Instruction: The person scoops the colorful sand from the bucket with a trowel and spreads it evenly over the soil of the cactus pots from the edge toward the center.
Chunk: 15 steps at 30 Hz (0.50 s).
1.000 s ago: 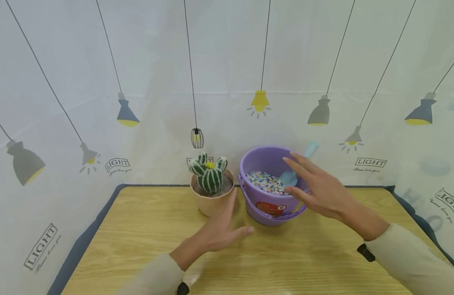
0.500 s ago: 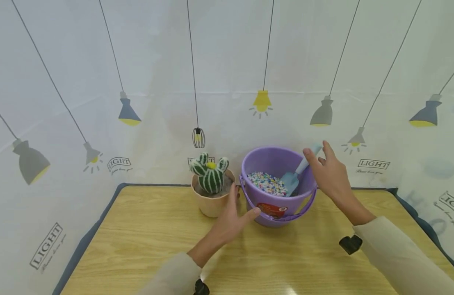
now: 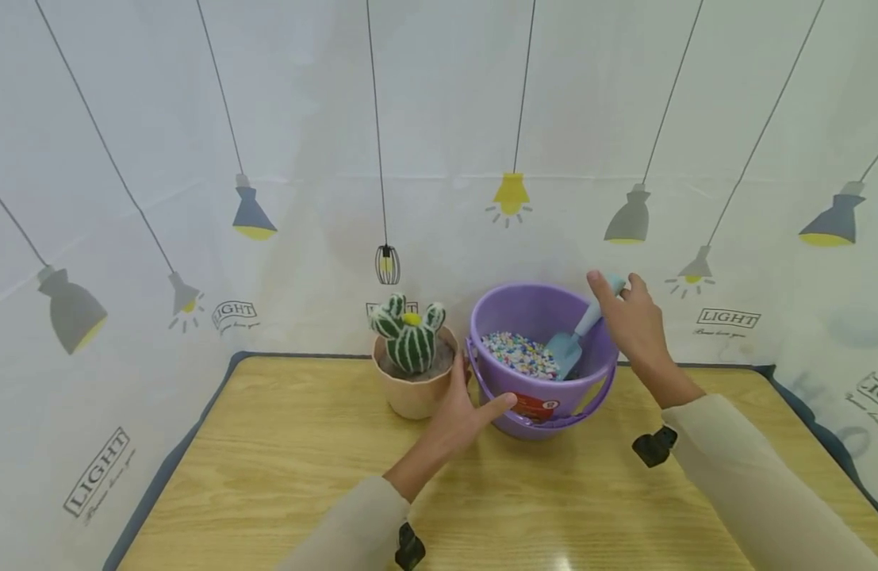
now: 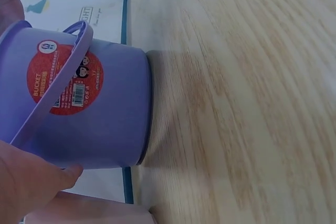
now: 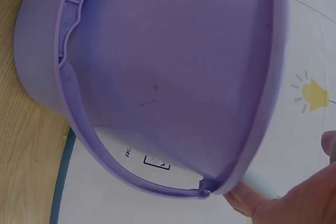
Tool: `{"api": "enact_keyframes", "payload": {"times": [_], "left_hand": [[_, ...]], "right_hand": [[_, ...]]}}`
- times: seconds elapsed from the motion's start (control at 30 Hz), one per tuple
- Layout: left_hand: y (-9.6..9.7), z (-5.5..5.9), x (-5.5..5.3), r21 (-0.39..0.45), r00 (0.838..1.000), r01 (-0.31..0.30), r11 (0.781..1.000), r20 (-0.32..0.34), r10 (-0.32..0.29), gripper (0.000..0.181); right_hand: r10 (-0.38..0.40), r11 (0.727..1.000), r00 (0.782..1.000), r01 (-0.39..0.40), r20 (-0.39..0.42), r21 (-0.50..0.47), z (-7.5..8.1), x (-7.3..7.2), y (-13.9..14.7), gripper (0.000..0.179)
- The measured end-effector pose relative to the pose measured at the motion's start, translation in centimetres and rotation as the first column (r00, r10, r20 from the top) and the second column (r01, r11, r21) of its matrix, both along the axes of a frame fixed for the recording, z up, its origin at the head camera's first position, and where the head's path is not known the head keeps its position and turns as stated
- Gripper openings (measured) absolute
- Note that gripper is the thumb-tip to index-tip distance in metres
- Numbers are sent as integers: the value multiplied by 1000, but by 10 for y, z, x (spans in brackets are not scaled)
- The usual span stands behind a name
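A purple bucket [image 3: 524, 309] stands at the back of the table, holding small multicoloured beads [image 3: 513, 354]. Stuck in the beads, a light-blue toy shovel [image 3: 563, 349] leans right against the rim. My right hand [image 3: 634, 325] is at the shovel's handle, which lies between the spread thumb and index finger. In the right wrist view its other fingers come right up to the bucket's rim. My left hand [image 3: 456, 412] reaches between the bucket and a potted cactus, thumb spread toward the bucket's label [image 4: 65, 77] and fingers straight near the pot.
The knitted cactus [image 3: 413, 349] sits in a beige pot [image 3: 413, 396] close left of the bucket. A bail handle [image 5: 121, 174] hangs down the bucket's front. Behind the wooden table [image 3: 296, 452] rises a lamp-printed sheet [image 3: 439, 119].
My right hand has swung back from over the bucket's opening to the shovel's handle. My left hand has shifted right, its thumb coming in front of the bucket.
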<state>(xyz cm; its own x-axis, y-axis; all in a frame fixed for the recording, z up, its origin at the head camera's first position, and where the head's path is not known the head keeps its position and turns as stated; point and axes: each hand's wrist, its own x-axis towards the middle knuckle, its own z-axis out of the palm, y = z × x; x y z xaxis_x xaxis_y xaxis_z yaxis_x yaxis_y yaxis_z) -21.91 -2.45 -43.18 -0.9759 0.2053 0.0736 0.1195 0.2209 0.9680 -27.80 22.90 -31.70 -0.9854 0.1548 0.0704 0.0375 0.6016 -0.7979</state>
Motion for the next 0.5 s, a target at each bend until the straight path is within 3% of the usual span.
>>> {"api": "enact_keyframes", "payload": {"times": [0.2,0.5], "left_hand": [[4,-2,-6,-19,999,-39,999,2,39,118],[12,-7,-16,0,997,-79,997,0,79,118]], "right_hand": [[-49,997,999,48,-12,-66,-7,-12,-10,99],[-112,991,990,105,-86,-82,-15,-22,-24,85]]}}
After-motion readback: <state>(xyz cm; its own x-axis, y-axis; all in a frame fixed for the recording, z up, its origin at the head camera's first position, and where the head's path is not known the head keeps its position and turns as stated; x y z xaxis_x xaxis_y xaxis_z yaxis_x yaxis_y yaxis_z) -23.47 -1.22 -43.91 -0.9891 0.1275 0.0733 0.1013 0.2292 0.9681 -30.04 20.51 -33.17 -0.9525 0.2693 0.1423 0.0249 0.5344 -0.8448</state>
